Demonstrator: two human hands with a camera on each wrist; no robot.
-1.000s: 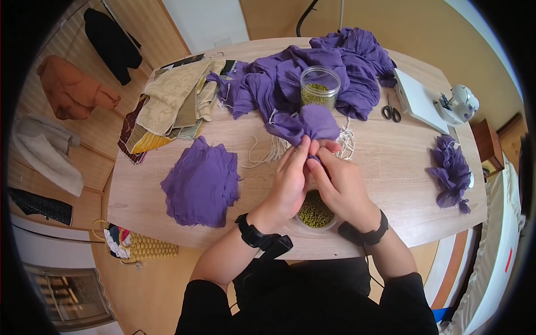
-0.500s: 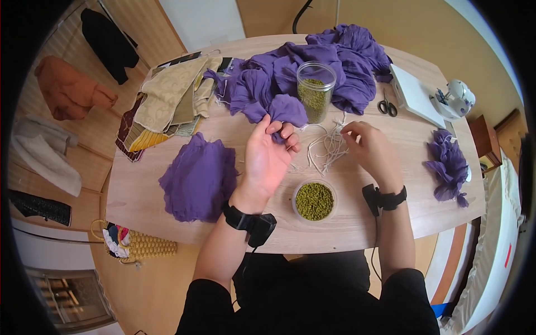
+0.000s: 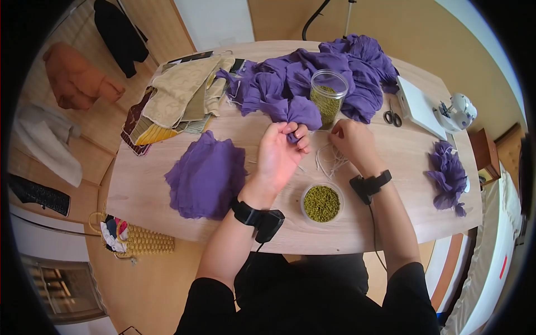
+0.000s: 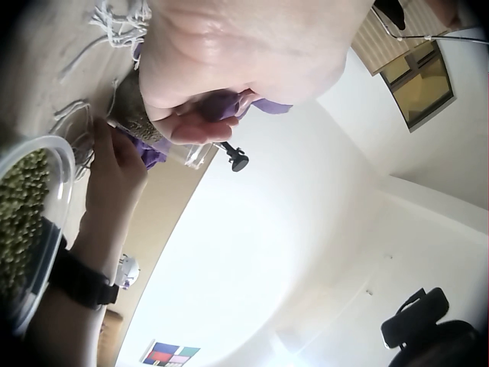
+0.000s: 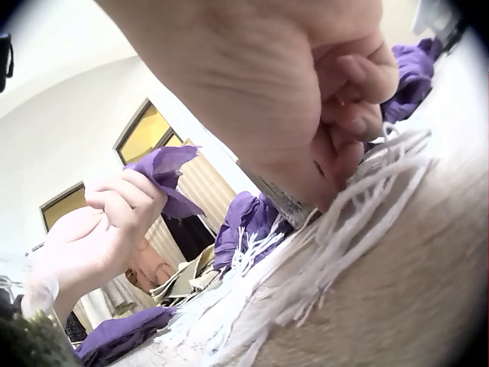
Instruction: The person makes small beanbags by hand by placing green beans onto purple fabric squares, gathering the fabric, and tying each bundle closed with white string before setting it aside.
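Observation:
My left hand (image 3: 276, 156), palm turned up, grips a gathered purple cloth (image 3: 304, 113). Its puffed part shows beyond the fingers in the head view; a loose flap of the cloth (image 5: 174, 180) sticks out in the right wrist view. Low over the table, my right hand (image 3: 357, 144) has its fingers curled in and its fingertips pinching among white strings (image 3: 333, 160). A clear jar (image 3: 329, 103) holding green beans stands just behind the right fingertips. In front of both hands is a round clear tub (image 3: 303, 210) full of green beans (image 3: 322, 202).
A stack of cut purple cloth (image 3: 205, 176) lies at left, patterned fabric swatches (image 3: 176, 92) behind it. A large purple cloth heap (image 3: 285, 72) fills the back. Scissors (image 3: 392, 117), a small sewing machine (image 3: 461, 109) and a ruffled purple cloth (image 3: 448, 173) are at right.
Both hands were together on the purple cloth above the tub. My right hand has let go and moved right to the strings; my left has turned palm up, still holding the cloth.

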